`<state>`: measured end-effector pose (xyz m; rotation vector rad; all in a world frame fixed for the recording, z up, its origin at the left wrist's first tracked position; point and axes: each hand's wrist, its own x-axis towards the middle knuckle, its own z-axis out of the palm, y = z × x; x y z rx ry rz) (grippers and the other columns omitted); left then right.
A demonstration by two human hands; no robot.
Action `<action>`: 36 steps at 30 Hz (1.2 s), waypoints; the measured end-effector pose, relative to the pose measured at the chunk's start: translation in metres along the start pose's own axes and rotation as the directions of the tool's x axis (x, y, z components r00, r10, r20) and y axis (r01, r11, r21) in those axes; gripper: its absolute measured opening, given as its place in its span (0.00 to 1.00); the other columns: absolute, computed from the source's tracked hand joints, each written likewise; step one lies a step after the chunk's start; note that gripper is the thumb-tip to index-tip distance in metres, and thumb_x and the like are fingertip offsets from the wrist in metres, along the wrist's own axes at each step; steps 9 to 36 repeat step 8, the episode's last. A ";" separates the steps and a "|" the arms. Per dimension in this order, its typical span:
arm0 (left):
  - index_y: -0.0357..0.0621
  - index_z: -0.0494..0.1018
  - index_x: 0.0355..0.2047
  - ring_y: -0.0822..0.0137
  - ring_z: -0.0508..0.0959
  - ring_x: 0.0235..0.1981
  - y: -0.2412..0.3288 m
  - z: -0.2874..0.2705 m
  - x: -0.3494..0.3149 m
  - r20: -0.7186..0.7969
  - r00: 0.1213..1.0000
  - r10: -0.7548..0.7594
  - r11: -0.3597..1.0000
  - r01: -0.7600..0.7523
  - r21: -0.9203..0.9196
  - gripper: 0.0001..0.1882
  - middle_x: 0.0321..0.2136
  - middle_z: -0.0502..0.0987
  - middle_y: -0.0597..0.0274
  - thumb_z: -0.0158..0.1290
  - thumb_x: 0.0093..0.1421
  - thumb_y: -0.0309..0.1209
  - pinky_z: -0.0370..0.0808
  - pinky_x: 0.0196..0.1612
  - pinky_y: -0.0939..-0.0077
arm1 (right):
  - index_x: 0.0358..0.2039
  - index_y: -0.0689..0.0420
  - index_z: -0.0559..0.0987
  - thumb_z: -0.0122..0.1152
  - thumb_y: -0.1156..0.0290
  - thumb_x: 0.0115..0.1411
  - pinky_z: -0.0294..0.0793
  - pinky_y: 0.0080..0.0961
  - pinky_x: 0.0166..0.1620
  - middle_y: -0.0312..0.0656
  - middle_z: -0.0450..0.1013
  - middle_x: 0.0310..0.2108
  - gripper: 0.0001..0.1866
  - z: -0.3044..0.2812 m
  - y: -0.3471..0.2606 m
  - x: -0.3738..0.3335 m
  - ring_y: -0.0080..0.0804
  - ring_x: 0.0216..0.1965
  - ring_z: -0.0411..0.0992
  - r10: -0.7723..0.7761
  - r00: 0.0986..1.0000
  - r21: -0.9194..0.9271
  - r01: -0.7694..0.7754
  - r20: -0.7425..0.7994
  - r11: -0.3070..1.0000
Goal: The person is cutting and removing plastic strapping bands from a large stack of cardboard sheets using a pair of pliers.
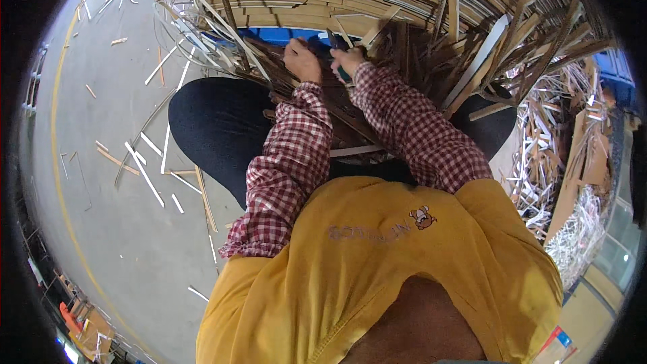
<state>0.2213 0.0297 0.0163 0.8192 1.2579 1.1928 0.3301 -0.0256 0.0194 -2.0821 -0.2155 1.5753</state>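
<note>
My right hand point(349, 62) is closed round a green-handled tool point(343, 75). A dark narrow end of it points toward the stack; whether it is a knife or a cutter I cannot tell. Just left of it, my left hand point(303, 61) has its fingers curled, and what they hold is hidden. Beyond both hands rises a stack of flat cardboard sheets point(283, 1) on a blue base point(269, 34). Loose brown cardboard strips point(350, 118) lie beneath my forearms, between my knees.
Long cardboard strips point(499, 61) lean in a tangle at the right of the stack. White strapping point(195, 27) loops at its left corner. Scraps point(145, 168) litter the grey floor point(121, 243). A heap of shredded offcuts point(546, 141) lies at the far right.
</note>
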 end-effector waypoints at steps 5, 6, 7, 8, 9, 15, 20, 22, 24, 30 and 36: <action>0.32 0.67 0.22 0.67 0.64 0.18 0.031 0.013 0.004 -0.032 0.935 0.353 0.928 -0.346 0.142 0.17 0.16 0.69 0.57 0.40 0.59 0.36 0.62 0.24 0.71 | 0.53 0.63 0.58 0.54 0.60 0.51 0.63 0.24 0.49 0.48 0.61 0.49 0.32 -0.001 0.151 -0.022 0.35 0.48 0.63 -0.741 0.671 -0.659 0.566 0.020 0.495; 0.32 0.68 0.23 0.67 0.64 0.18 0.034 0.018 0.013 -0.010 0.921 0.389 0.911 -0.382 0.157 0.17 0.17 0.69 0.56 0.40 0.58 0.35 0.62 0.24 0.71 | 0.56 0.59 0.48 0.55 0.56 0.50 0.56 0.23 0.53 0.47 0.51 0.55 0.39 -0.012 0.158 -0.034 0.37 0.54 0.54 -0.681 0.708 -0.554 0.648 0.185 0.523; 0.32 0.68 0.24 0.67 0.64 0.18 0.031 0.016 0.011 0.045 0.935 0.351 0.914 -0.353 0.200 0.16 0.17 0.69 0.56 0.40 0.58 0.35 0.62 0.25 0.70 | 0.60 0.54 0.38 0.56 0.52 0.48 0.49 0.22 0.57 0.46 0.41 0.60 0.47 -0.030 0.158 -0.047 0.39 0.60 0.44 -0.665 0.654 -0.392 0.753 0.361 0.528; 0.34 0.69 0.25 0.62 0.66 0.20 0.029 0.013 0.007 0.100 0.945 0.311 0.940 -0.321 0.116 0.16 0.20 0.72 0.52 0.40 0.58 0.35 0.63 0.26 0.68 | 0.60 0.54 0.38 0.56 0.52 0.48 0.49 0.22 0.57 0.46 0.41 0.60 0.47 -0.024 0.159 -0.061 0.39 0.60 0.44 -0.594 0.726 -0.424 0.686 0.346 0.592; 0.34 0.69 0.25 0.62 0.66 0.20 0.029 0.013 0.007 0.100 0.945 0.311 0.940 -0.321 0.116 0.16 0.20 0.72 0.52 0.40 0.58 0.35 0.63 0.26 0.68 | 0.60 0.54 0.38 0.56 0.52 0.48 0.49 0.22 0.57 0.46 0.41 0.60 0.47 -0.024 0.159 -0.061 0.39 0.60 0.44 -0.594 0.726 -0.424 0.686 0.346 0.592; 0.34 0.69 0.25 0.62 0.66 0.20 0.029 0.013 0.007 0.100 0.945 0.311 0.940 -0.321 0.116 0.16 0.20 0.72 0.52 0.40 0.58 0.35 0.63 0.26 0.68 | 0.60 0.54 0.38 0.56 0.52 0.48 0.49 0.22 0.57 0.46 0.41 0.60 0.47 -0.024 0.159 -0.061 0.39 0.60 0.44 -0.594 0.726 -0.424 0.686 0.346 0.592; 0.34 0.69 0.25 0.62 0.66 0.20 0.029 0.013 0.007 0.100 0.945 0.311 0.940 -0.321 0.116 0.16 0.20 0.72 0.52 0.40 0.58 0.35 0.63 0.26 0.68 | 0.60 0.54 0.38 0.56 0.52 0.48 0.49 0.22 0.57 0.46 0.41 0.60 0.47 -0.024 0.159 -0.061 0.39 0.60 0.44 -0.594 0.726 -0.424 0.686 0.346 0.592; 0.34 0.69 0.25 0.62 0.66 0.20 0.029 0.013 0.007 0.100 0.945 0.311 0.940 -0.321 0.116 0.16 0.20 0.72 0.52 0.40 0.58 0.35 0.63 0.26 0.68 | 0.60 0.54 0.38 0.56 0.52 0.48 0.49 0.22 0.57 0.46 0.41 0.60 0.47 -0.024 0.159 -0.061 0.39 0.60 0.44 -0.594 0.726 -0.424 0.686 0.346 0.592; 0.34 0.69 0.25 0.62 0.66 0.20 0.029 0.013 0.007 0.100 0.945 0.311 0.940 -0.321 0.116 0.16 0.20 0.72 0.52 0.40 0.58 0.35 0.63 0.26 0.68 | 0.60 0.54 0.38 0.56 0.52 0.48 0.49 0.22 0.57 0.46 0.41 0.60 0.47 -0.024 0.159 -0.061 0.39 0.60 0.44 -0.594 0.726 -0.424 0.686 0.346 0.592; 0.34 0.69 0.25 0.62 0.66 0.20 0.029 0.013 0.007 0.100 0.945 0.311 0.940 -0.321 0.116 0.16 0.20 0.72 0.52 0.40 0.58 0.35 0.63 0.26 0.68 | 0.60 0.54 0.38 0.56 0.52 0.48 0.49 0.22 0.57 0.46 0.41 0.60 0.47 -0.024 0.159 -0.061 0.39 0.60 0.44 -0.594 0.726 -0.424 0.686 0.346 0.592; 0.34 0.69 0.25 0.62 0.66 0.20 0.029 0.013 0.007 0.100 0.945 0.311 0.940 -0.321 0.116 0.16 0.20 0.72 0.52 0.40 0.58 0.35 0.63 0.26 0.68 | 0.60 0.54 0.38 0.56 0.52 0.48 0.49 0.22 0.57 0.46 0.41 0.60 0.47 -0.024 0.159 -0.061 0.39 0.60 0.44 -0.594 0.726 -0.424 0.686 0.346 0.592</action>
